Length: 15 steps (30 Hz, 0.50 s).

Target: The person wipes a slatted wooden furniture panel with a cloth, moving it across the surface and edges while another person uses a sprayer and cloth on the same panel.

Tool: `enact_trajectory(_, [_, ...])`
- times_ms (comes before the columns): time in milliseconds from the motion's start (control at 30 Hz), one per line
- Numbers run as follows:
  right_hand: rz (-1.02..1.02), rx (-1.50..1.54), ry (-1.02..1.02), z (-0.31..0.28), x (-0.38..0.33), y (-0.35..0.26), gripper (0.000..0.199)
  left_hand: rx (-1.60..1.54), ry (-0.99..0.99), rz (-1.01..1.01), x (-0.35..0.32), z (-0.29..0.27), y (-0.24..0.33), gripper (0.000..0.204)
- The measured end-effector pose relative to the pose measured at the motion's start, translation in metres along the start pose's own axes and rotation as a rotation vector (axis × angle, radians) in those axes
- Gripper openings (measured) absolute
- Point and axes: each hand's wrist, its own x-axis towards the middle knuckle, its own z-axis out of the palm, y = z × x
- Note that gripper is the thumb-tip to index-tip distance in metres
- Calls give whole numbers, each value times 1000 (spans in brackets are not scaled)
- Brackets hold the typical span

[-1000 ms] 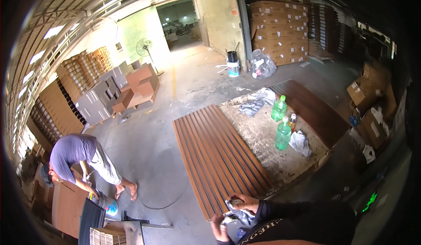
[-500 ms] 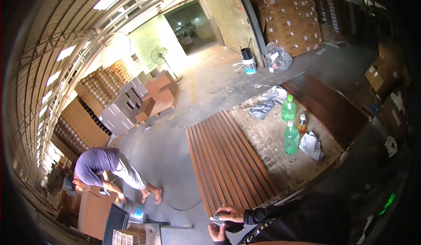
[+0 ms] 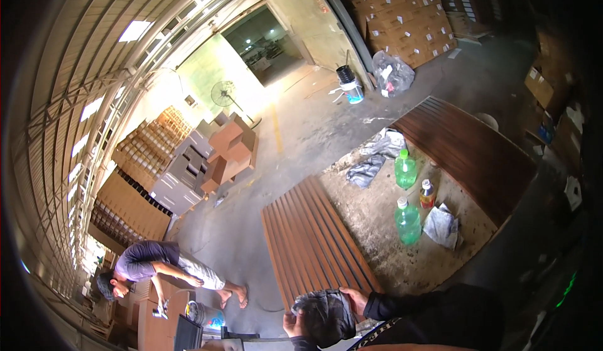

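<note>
Co-worker at far left: a person (image 3: 149, 260) bends over brown board (image 3: 151, 327), one hand on a small pale tool (image 3: 161, 310); a bucket (image 3: 207, 314) stands just beside.
Floor: grey concrete (image 3: 232, 244) runs between that person and the slatted panel, well apart from each other.
Left hand: the left hand (image 3: 294, 324) pinches the left edge of the cloth, thumb on top; the other fingers are partly hidden, so their full closure cannot be told.
Cloth: a crumpled dark grey cloth (image 3: 324, 316) spans both hands, overlapping the near end of the slatted panel in view; whether it touches the wood cannot be told.
Slatted panel: a brown grooved wooden panel (image 3: 317, 232) lies along the table's left side, its left edge bordering the floor.
Right hand: the right hand (image 3: 355, 301) clamps the cloth's upper right edge, a digit laid along it, the rest tucked mostly from sight.
Table: a stained tabletop (image 3: 370, 210) shows between two panels, carrying grey rags (image 3: 370, 162), a green-capped bottle (image 3: 405, 170), a white-capped green bottle (image 3: 408, 222), an amber bottle (image 3: 427, 194) and a pale crumpled rag (image 3: 443, 226).
Far panel: a darker brown panel (image 3: 468, 153) lies along the right side, apart from the bottles.
</note>
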Motion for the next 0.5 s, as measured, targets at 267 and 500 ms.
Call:
enact_trajectory(267, [-139, -268, 68, -27, -17, -45, 24, 1138, -15, 112, 2, 54, -14, 52])
enact_trajectory(500, [-183, -256, -20, -61, 8, -50, 36, 784, -415, 386, -35, 117, -76, 61])
